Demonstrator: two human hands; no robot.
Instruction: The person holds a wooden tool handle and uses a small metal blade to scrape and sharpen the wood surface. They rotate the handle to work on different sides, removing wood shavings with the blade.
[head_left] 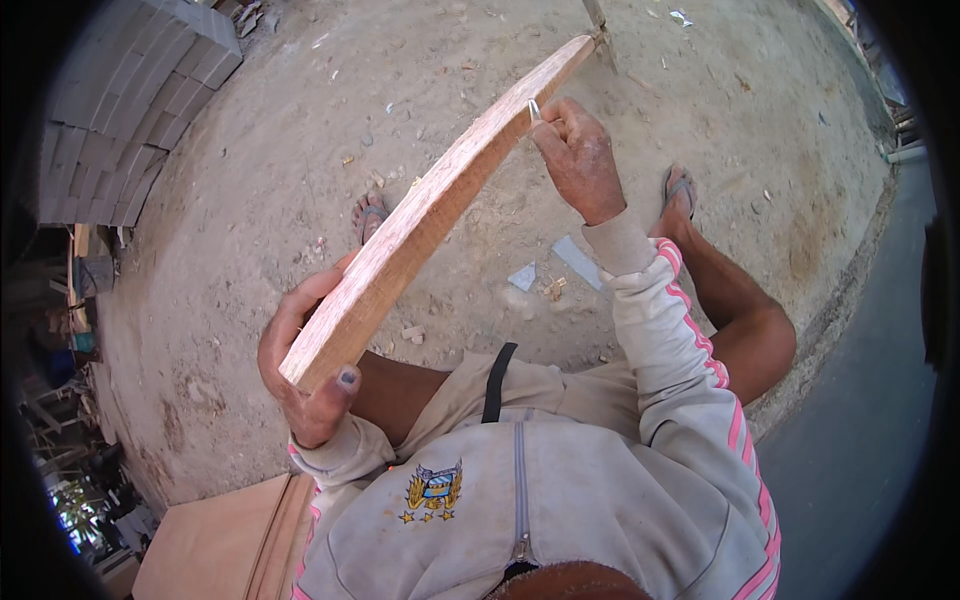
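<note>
A long, gently curved wooden plank (412,225), pale and rough on its upper face, slants away from me to the far right. My left hand (312,410) grips its near end, with the thumb on the near side and the fingers round the left edge. Closed in a pinch, my right hand (585,165) is at the plank's right edge, towards the far end. A small, thin, pale piece (534,108) pokes out of its fingertips and meets the wood; what kind of thing it is, I cannot make out.
Grey blocks (130,120) are stacked at the far left. Flat wooden boards (215,540) lie at the lower left. A thin upright post (596,14) stands by the plank's far end. Light scraps (577,262) lie on the dirt ground between my sandalled feet.
</note>
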